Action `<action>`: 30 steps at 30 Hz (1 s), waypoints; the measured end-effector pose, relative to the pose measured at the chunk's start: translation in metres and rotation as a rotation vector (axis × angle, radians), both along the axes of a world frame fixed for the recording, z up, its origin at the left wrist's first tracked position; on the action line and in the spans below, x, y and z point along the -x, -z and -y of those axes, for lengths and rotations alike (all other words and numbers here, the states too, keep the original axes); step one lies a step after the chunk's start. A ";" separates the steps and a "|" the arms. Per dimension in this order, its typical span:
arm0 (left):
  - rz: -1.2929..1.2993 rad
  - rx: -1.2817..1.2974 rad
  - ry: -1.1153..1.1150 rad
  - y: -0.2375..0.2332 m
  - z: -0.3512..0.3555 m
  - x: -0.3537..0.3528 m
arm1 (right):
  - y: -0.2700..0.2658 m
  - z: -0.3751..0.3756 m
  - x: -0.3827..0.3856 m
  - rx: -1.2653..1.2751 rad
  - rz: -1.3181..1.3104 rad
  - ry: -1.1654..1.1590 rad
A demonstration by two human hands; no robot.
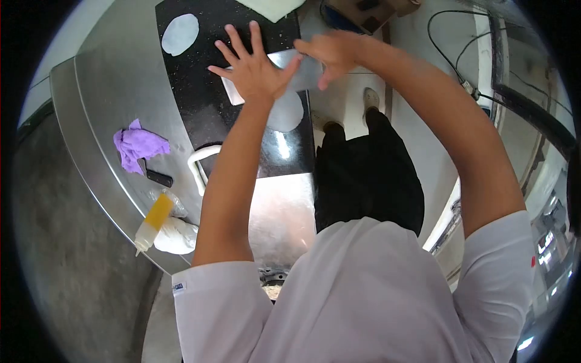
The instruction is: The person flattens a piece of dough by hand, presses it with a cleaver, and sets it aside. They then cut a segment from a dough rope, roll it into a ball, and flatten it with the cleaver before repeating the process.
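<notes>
My left hand (257,72) is palm down with its fingers spread, over a pale, shiny flat piece (232,91) on the black board (209,115). Just right of its thumb is my right hand (331,55), blurred, with one finger pointing left and another digit pointing down. Between the hands is a greyish smooth surface (308,71); whether my right hand grips its edge is not clear. A round pale disc (285,112) lies below my left hand, and a second one (180,34) sits at the board's upper left.
On the steel counter (115,72) lie a purple cloth (140,145), a black-handled tool (159,177), a yellow-filled squeeze bottle (154,219) and a white bundle (177,236). A white handle (196,169) borders the board. Cables (454,60) hang at the right; a cardboard box (363,12) is at the top.
</notes>
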State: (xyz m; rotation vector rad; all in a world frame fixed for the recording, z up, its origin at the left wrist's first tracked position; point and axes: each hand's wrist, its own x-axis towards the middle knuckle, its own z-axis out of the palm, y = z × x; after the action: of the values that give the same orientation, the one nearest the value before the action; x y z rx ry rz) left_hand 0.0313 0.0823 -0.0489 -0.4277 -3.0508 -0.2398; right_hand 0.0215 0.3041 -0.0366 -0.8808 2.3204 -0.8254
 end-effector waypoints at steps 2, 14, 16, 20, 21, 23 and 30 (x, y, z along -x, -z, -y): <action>-0.014 -0.044 0.002 0.000 0.004 0.010 | -0.002 0.003 0.019 -0.097 -0.012 -0.068; -0.047 -0.001 0.167 0.006 -0.002 0.029 | 0.010 -0.002 0.004 0.048 -0.024 0.051; 0.009 0.015 0.224 0.001 0.015 0.012 | 0.001 0.012 -0.039 0.058 -0.082 0.130; 0.068 -0.026 0.413 0.009 0.038 -0.016 | 0.005 0.019 -0.067 0.001 0.145 0.106; 0.041 -0.046 0.438 0.007 0.037 -0.008 | 0.007 0.026 -0.074 0.008 0.085 0.142; -0.015 -0.063 0.447 -0.002 0.035 0.005 | 0.003 0.029 -0.062 0.008 0.079 0.155; -0.015 -0.035 0.583 -0.003 0.033 0.023 | -0.009 0.032 -0.067 -0.078 0.047 0.251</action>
State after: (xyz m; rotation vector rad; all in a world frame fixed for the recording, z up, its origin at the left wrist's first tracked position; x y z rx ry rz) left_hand 0.0085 0.0494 -0.0455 -1.2977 -2.8175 -0.3047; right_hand 0.0883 0.2724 -0.0274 -0.5379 2.4355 -0.8398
